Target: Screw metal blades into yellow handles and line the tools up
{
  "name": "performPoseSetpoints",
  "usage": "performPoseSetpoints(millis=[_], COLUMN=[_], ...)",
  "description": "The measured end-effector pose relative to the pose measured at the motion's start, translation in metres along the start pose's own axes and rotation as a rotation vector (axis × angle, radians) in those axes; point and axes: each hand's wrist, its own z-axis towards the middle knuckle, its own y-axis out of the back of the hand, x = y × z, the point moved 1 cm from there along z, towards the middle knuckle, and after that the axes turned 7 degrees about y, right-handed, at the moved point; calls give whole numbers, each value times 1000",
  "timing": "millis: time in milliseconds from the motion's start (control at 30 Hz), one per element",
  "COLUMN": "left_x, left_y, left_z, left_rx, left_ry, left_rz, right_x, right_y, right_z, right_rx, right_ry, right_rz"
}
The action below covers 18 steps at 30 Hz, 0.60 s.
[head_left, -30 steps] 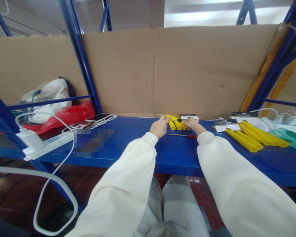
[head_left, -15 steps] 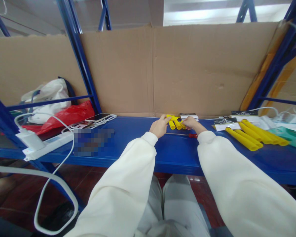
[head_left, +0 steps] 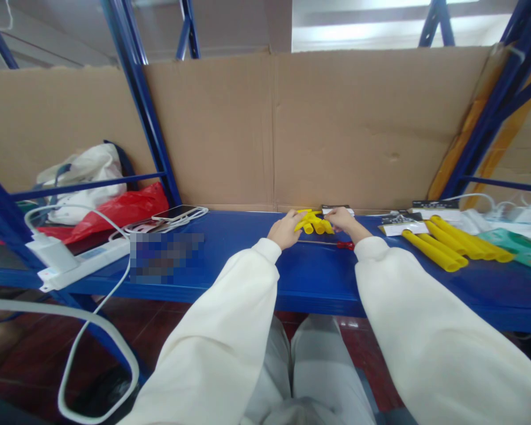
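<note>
Several short yellow plastic pieces (head_left: 315,223), tube-like with branching parts, lie bunched between my hands at the back of the blue shelf. My left hand (head_left: 285,229) is closed at their left end, its fingertips on a yellow piece. From the right, my right hand (head_left: 341,219) reaches over with curled fingers pinching at the yellow pieces. Its fingertips are partly hidden. Just in front lies a screwdriver with a red handle (head_left: 346,245), its thin shaft pointing left. A small stack of black-and-white cards (head_left: 337,209) sits behind my right hand.
Long yellow tubes (head_left: 442,251) lie at right, beside black-and-white header cards (head_left: 402,224) and a green plastic packet (head_left: 520,245). At left are a phone (head_left: 174,212), a white power strip (head_left: 84,262) with cables, and a red bag (head_left: 115,212). Cardboard (head_left: 336,130) walls the back.
The yellow pieces between my hands have shifted and turned, one now slanting up towards my left fingers. My hands stay in nearly the same place. The view has tilted slightly.
</note>
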Motion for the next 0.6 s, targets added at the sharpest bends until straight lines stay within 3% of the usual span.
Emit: performPoseSetpoints(millis=[100, 267, 333, 467, 600], left_x=[3, 7, 6, 3, 0], left_y=[-4, -9, -8, -3, 2], left_z=[3, 8, 8, 5, 2], left_rx=[-19, 3, 18, 59, 107], left_ry=[-29, -2, 7, 29, 63], left_rz=[-79, -162, -168, -138, -98], right_x=[12, 27, 28, 25, 22], right_y=[3, 4, 1, -4, -4], right_z=[-11, -35, -42, -45, -38], right_rx=[20, 392, 462, 386, 178], right_ry=[0, -28, -9, -7, -46], right_rz=[228, 559, 612, 653, 719])
